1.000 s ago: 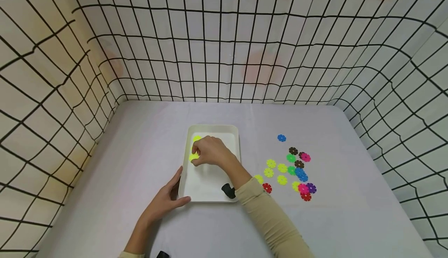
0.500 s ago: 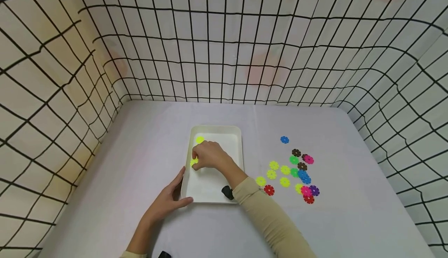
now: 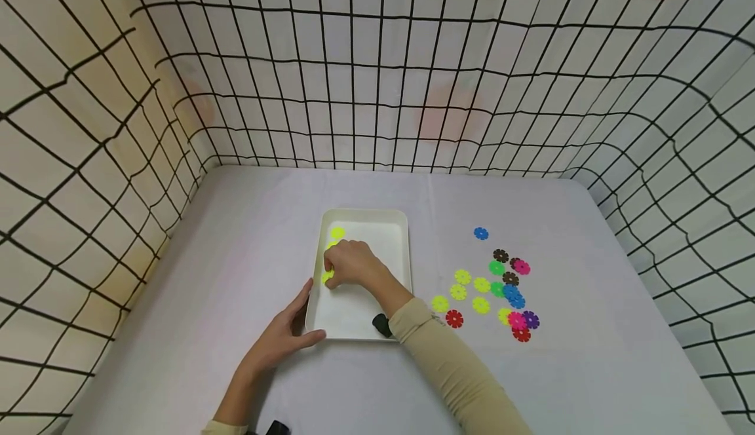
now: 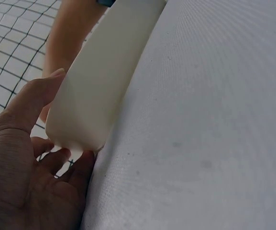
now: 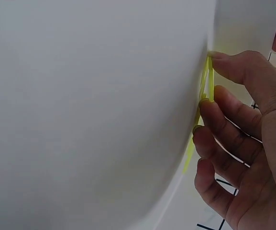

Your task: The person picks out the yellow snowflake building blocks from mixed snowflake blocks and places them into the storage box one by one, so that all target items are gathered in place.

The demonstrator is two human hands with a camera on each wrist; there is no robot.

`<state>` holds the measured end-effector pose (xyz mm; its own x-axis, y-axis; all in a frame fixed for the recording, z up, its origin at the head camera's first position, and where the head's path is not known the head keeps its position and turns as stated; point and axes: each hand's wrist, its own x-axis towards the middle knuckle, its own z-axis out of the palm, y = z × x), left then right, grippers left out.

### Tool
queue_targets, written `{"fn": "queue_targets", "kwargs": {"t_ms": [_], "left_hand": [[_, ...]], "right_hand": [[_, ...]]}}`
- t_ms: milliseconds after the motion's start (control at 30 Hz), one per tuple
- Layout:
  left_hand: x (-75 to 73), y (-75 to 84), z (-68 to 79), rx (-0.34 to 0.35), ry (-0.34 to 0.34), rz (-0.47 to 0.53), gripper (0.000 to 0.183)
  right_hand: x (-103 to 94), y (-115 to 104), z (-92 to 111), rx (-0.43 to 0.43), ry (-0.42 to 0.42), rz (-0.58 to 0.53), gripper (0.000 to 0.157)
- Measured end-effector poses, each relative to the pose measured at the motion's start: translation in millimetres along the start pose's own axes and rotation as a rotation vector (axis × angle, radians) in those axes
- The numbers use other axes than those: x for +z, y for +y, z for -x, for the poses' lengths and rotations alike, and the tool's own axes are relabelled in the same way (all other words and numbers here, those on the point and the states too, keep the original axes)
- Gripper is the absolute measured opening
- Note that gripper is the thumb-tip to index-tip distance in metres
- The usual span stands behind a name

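A white rectangular tray (image 3: 380, 242) lies on the table in the head view. My left hand (image 3: 278, 340) grips its near left corner; the left wrist view shows the thumb at the tray's rim and the fingers curled against the wall (image 4: 92, 86). Inside the tray, my right hand (image 3: 356, 264) pinches a yellow notched disc (image 3: 328, 278) close to the left wall. Seen from the right wrist, thumb and fingertips hold this thin disc (image 5: 211, 79) by its edges, with more yellow lying right behind it. Another yellow disc (image 3: 337, 232) lies at the far left corner, and one more is partly covered by the hand.
Right of the tray, several loose discs are scattered: yellow (image 3: 480, 305), red (image 3: 454, 318), blue (image 3: 480, 233), green (image 3: 497, 267), brown, pink and purple, some overlapping. Black wire mesh (image 3: 377, 68) rises around the table. A black object (image 3: 381, 325) sits by the right sleeve.
My right hand has moved slightly toward the near side along the tray's left wall with the yellow disc, uncovering more yellow behind it. My left hand keeps its place on the tray.
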<state>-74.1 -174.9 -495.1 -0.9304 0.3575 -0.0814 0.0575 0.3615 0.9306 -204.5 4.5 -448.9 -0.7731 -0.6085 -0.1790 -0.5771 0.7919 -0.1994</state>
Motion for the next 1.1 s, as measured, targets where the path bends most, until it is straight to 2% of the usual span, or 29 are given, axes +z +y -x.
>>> {"fn": "queue_targets", "kwargs": {"t_ms": [333,1100], "left_hand": [[-0.3,0.0,-0.2,0.04,-0.015,0.038,0.098],[-0.2,-0.8,0.0,0.04,-0.015,0.041,0.099]], "right_hand": [[-0.9,-0.5,-1.1,0.003,-0.008,-0.013,0.019],[0.9,1.3,-0.8,0.01,0.008,-0.054,0.019]]}}
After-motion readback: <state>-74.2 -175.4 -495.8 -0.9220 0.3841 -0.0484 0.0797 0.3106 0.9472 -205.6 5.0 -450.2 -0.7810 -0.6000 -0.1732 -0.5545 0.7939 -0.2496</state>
